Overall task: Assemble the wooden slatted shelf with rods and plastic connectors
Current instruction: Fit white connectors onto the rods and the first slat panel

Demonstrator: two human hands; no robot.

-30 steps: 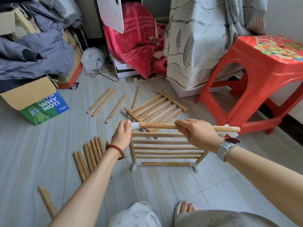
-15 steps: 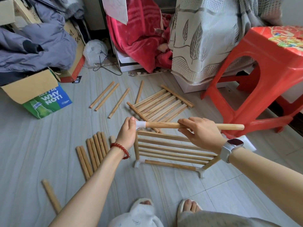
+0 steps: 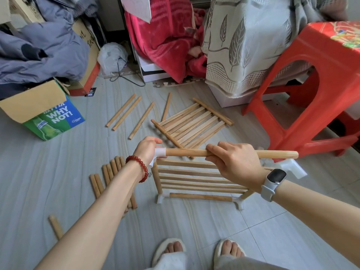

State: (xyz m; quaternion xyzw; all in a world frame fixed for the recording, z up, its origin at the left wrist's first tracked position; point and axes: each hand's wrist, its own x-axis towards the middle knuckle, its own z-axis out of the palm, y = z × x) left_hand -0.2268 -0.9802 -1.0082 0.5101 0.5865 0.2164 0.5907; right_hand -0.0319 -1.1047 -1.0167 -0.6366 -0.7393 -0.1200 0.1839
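The right hand (image 3: 232, 162) curled around a wooden rod (image 3: 229, 153), held level above the upright shelf frame (image 3: 194, 180) on the floor (image 3: 48, 182). The left hand (image 3: 146, 150) gripped the white connector (image 3: 160, 152) on the rod's left end. A slatted panel (image 3: 191, 124) lay behind; loose rods (image 3: 109, 176) lay left.

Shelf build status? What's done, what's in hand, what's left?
Done: one slatted panel stands framed, with a front rod in two bottom connectors. In hand: the right hand holds a top rod seated in the connector gripped by the left hand; its right end is free, beside a loose-looking connector. Left: a second panel and spare rods on the floor.
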